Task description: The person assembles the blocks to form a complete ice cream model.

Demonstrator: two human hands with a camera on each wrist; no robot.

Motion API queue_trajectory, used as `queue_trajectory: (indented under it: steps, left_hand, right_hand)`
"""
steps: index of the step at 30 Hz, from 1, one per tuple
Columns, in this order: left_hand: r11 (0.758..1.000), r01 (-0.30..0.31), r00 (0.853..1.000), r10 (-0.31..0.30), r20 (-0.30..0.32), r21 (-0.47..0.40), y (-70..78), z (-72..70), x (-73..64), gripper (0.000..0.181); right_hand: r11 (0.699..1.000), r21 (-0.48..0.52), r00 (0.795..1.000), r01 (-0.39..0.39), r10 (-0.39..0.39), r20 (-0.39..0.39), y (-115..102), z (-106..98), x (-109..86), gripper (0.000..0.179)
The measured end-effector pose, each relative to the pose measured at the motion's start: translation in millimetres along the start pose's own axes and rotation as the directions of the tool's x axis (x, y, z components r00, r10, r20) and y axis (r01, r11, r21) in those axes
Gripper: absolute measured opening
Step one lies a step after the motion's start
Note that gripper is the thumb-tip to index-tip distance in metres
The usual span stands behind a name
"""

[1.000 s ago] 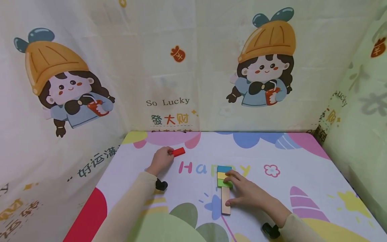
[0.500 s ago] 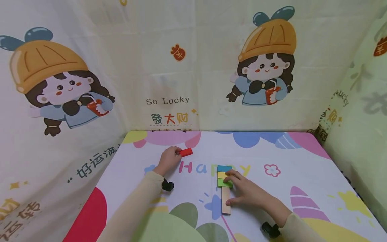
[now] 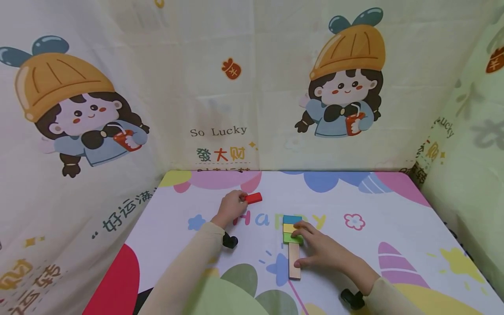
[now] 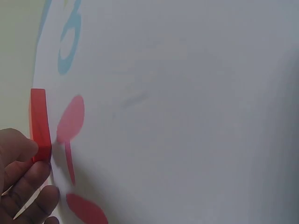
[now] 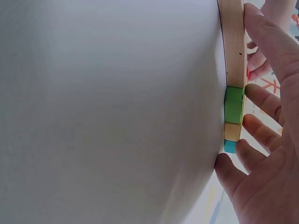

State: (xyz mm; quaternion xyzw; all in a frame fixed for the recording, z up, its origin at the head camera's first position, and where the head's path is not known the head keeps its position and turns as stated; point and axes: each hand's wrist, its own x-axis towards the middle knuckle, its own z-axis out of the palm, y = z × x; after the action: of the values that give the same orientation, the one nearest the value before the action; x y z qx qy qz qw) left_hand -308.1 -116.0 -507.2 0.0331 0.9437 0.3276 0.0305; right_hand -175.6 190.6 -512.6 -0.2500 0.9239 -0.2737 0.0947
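Note:
My left hand point(image 3: 229, 208) pinches one end of a red wooden block point(image 3: 254, 198) between thumb and fingers, near the back of the table. The left wrist view shows the thumb on the red block's near end. At mid-table, a blue block point(image 3: 292, 219), a yellow block point(image 3: 288, 228) and a green block point(image 3: 288, 239) lie side by side in a column. A long plain wood block point(image 3: 294, 261) extends from the green one toward me. My right hand point(image 3: 324, 251) rests along their right side, fingertips on the blocks and thumb at the plain one.
The white table point(image 3: 334, 203) has printed coloured shapes and the word "Happy". A patterned cloth point(image 3: 275, 109) hangs around its back and sides. Black wrist straps point(image 3: 352, 300) sit by both sleeves.
My left hand has carried the red block to the right, toward the column of blocks. The right hand and the blocks beside it have stayed in place.

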Motion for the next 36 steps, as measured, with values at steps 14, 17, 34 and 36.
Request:
queue_trajectory:
  steps: [14,17,34,36]
  left_hand:
    - [0.999,-0.031,0.999,0.031,0.013,-0.011,29.1,22.7,-0.2,0.034]
    - [0.999,-0.032,0.999,0.032,0.022,-0.012,33.5,26.4,-0.3,0.034]
    - [0.996,-0.089,0.995,0.089,0.054,-0.005,61.2,47.1,-11.3,0.034]
    - [0.994,-0.109,0.992,0.108,0.061,0.001,63.6,52.1,-12.5,0.034]
  right_hand:
    - [1.0,0.013,1.0,-0.022,0.022,0.008,-2,-2,1.1,0.072]
    - [1.0,0.017,1.0,-0.024,0.024,0.01,-2,-3,1.4,0.071]
    - [1.0,0.013,1.0,-0.018,0.018,0.0,0,0,-1.1,0.071]
    - [1.0,0.005,1.0,-0.015,0.015,-0.005,1,2,-1.4,0.071]
